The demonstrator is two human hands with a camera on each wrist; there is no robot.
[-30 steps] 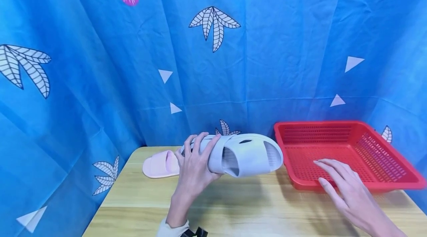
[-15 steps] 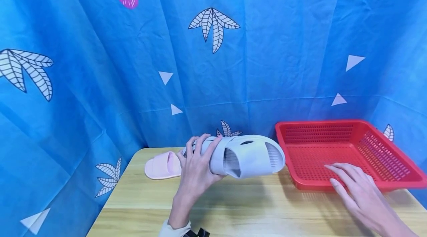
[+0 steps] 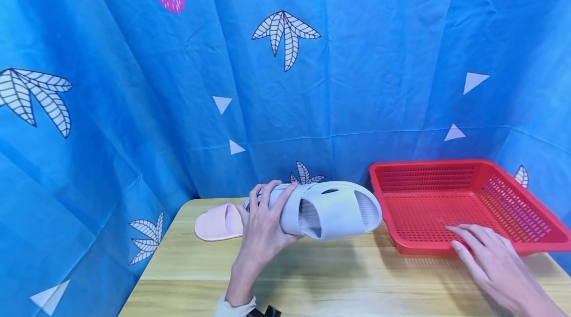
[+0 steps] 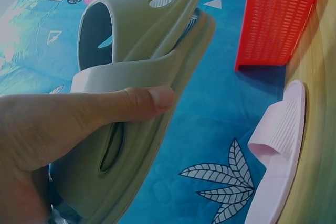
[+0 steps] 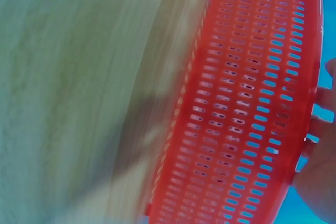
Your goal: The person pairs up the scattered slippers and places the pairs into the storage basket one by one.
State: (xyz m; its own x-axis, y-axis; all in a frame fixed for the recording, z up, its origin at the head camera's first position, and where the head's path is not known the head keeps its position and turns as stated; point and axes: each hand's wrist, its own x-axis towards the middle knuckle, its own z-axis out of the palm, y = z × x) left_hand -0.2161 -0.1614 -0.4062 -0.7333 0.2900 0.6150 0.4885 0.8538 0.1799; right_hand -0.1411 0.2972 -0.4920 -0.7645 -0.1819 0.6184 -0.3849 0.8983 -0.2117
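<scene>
My left hand (image 3: 263, 230) holds a pair of light grey slippers (image 3: 341, 210) above the table, the two nested one into the other. In the left wrist view the thumb (image 4: 142, 102) presses across the strap of one slipper (image 4: 121, 77); the other fingers are out of sight there. At the front rim of the red plastic basket (image 3: 428, 247) is my right hand (image 3: 495, 262), its fingers loosely extended over the rim and holding nothing. Whether it touches the rim I cannot tell. A pink slipper (image 3: 214, 223) lies on the table behind my left hand, partly hidden by it.
The perforated basket (image 5: 236, 103) stands at the right of the wooden table (image 3: 187, 277); nothing shows inside it. A blue patterned curtain (image 3: 379, 59) hangs behind the table and along both sides.
My right hand has shifted right and slightly down along the basket's front rim. The left hand keeps its grip on the grey slippers, nearly still.
</scene>
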